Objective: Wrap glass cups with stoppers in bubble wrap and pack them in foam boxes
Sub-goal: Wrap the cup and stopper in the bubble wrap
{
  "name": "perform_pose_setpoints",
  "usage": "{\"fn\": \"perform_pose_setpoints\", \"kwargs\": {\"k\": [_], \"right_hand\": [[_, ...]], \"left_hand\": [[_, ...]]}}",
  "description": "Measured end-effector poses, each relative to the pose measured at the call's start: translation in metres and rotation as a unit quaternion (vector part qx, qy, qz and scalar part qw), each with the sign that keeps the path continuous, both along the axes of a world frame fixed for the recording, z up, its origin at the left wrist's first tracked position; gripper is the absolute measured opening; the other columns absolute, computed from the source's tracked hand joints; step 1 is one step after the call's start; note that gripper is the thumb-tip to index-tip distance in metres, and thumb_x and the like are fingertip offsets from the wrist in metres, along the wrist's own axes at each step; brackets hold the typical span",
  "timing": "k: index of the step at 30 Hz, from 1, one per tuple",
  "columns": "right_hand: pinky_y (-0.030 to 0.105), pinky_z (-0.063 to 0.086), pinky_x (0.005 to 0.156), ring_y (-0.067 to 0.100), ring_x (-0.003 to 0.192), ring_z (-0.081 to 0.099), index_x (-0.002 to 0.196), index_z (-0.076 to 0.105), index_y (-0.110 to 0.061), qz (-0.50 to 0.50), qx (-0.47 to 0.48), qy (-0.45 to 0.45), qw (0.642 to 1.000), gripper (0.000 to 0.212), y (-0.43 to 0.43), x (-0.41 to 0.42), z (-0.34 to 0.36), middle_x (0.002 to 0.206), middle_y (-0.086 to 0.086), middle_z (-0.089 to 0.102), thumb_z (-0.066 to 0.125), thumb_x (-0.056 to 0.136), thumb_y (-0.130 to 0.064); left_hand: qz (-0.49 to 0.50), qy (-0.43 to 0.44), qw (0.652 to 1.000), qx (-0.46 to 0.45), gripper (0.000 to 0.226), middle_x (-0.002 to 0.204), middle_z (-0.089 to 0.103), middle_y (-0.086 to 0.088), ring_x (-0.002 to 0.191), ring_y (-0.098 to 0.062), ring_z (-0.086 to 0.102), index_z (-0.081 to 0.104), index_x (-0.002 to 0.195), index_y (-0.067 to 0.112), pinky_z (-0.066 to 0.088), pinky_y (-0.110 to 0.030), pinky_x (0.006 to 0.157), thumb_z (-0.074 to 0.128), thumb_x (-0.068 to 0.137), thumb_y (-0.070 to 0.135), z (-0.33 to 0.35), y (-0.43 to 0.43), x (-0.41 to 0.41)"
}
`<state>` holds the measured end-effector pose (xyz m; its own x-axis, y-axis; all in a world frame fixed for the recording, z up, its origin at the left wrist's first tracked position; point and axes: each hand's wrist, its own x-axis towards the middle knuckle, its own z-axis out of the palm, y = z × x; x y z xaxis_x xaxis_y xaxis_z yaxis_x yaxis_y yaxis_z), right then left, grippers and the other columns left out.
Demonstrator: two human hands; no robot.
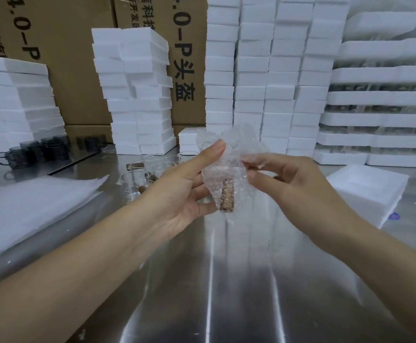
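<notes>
Bundle of bubble wrap [229, 157] held in air above steel table [226, 280], between both hands. Brown stopper [227, 198] shows through wrap, upright, in lower part of bundle; glass inside hard to make out. Left hand [184, 194] grasps bundle from left, thumb up against wrap, fingers curled behind. Right hand [283, 184] pinches wrap edge between thumb and fingertips. Bare glass cups [132, 184] stand on table beyond left hand. Open foam box [370, 191] on table at right. Stacked foam boxes [137, 95] behind.
</notes>
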<state>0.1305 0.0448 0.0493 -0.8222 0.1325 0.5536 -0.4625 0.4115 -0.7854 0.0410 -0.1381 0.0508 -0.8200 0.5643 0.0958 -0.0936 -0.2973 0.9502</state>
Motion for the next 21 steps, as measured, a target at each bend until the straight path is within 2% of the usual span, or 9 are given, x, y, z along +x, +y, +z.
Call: {"fn": "perform_pose_setpoints", "kwargs": {"k": [1,3,6,7,9,12,15,17,21], "right_hand": [[0.009,0.047,0.069,0.008,0.061,0.059,0.105,0.078,-0.054,-0.019,0.043,0.003,0.999,0.029,0.0,0.001,-0.001,0.105,-0.027,0.076,0.07,0.1,-0.027],[0.02,0.043,0.056,0.016,0.055,0.045,0.099,0.075,-0.062,-0.024,0.098,0.003,0.995,0.031,0.001,0.002,0.001,0.101,-0.026,0.075,0.069,0.1,-0.032],[0.033,0.054,0.071,0.013,0.074,0.067,0.099,0.08,-0.041,-0.013,0.073,0.021,0.997,0.018,0.003,0.001,0.002,0.097,-0.015,0.077,0.075,0.096,-0.024],[0.035,0.056,0.074,0.014,0.081,0.07,0.099,0.077,-0.035,-0.025,0.06,0.029,0.997,0.015,0.004,0.0,0.002,0.096,-0.013,0.076,0.078,0.094,-0.021],[0.035,0.058,0.072,0.016,0.08,0.07,0.1,0.068,-0.03,-0.054,0.03,0.035,0.997,0.02,0.005,-0.001,0.001,0.095,-0.011,0.072,0.082,0.09,-0.02],[0.026,0.059,0.061,0.011,0.07,0.068,0.106,0.057,-0.031,-0.078,-0.012,0.012,0.997,0.033,0.006,-0.002,-0.001,0.092,-0.009,0.07,0.083,0.087,-0.028],[0.022,0.056,0.057,0.008,0.066,0.063,0.107,0.055,-0.036,-0.077,-0.013,-0.019,0.997,0.034,0.005,-0.002,-0.002,0.087,-0.001,0.069,0.08,0.084,-0.039],[0.023,0.057,0.06,0.01,0.068,0.065,0.103,0.058,-0.04,-0.052,-0.015,-0.031,0.998,0.026,0.004,-0.001,-0.002,0.083,-0.004,0.07,0.077,0.086,-0.041],[0.038,0.059,0.08,0.02,0.089,0.075,0.109,0.064,-0.041,-0.002,-0.042,-0.036,0.998,0.024,0.007,-0.003,0.002,0.097,-0.003,0.077,0.078,0.092,-0.032]], "left_hand": [[-0.003,-0.001,1.0,0.0,0.046,0.114,0.082,-0.012,0.102,-0.026,0.081,0.087,0.101,0.022,0.067,-0.045,0.085,0.093,0.064,0.05,0.0,0.0,0.0],[-0.01,-0.001,1.0,-0.005,0.042,0.114,0.082,-0.013,0.102,-0.027,0.08,0.088,0.098,0.023,0.067,-0.045,0.084,0.092,0.066,0.049,0.0,0.0,0.0],[-0.023,-0.002,1.0,-0.014,0.038,0.116,0.081,-0.014,0.103,-0.028,0.08,0.088,0.1,0.023,0.067,-0.046,0.085,0.09,0.072,0.048,-0.001,0.001,0.001],[-0.032,0.0,0.999,-0.016,0.037,0.116,0.081,-0.014,0.103,-0.028,0.08,0.088,0.102,0.022,0.067,-0.044,0.082,0.089,0.075,0.047,-0.001,0.001,0.002],[-0.05,0.002,0.999,-0.018,0.04,0.119,0.08,-0.014,0.108,-0.029,0.079,0.087,0.107,0.021,0.066,-0.046,0.083,0.089,0.077,0.047,-0.003,0.002,0.004],[-0.081,-0.016,0.997,-0.007,0.051,0.132,0.075,-0.017,0.126,-0.037,0.071,0.081,0.123,0.012,0.055,-0.066,0.104,0.086,0.084,0.044,-0.007,0.004,0.004],[-0.095,-0.014,0.995,-0.007,0.064,0.142,0.069,-0.019,0.136,-0.039,0.064,0.068,0.142,0.007,0.042,-0.065,0.118,0.079,0.091,0.043,-0.009,0.008,0.004],[-0.093,-0.005,0.996,-0.006,0.066,0.142,0.069,-0.02,0.136,-0.039,0.063,0.065,0.144,0.007,0.04,-0.064,0.12,0.079,0.091,0.044,-0.011,0.009,0.002],[-0.081,-0.005,0.996,0.026,0.059,0.139,0.071,-0.02,0.132,-0.039,0.066,0.071,0.138,0.008,0.04,-0.062,0.121,0.08,0.092,0.043,-0.011,0.007,-0.004]]}}
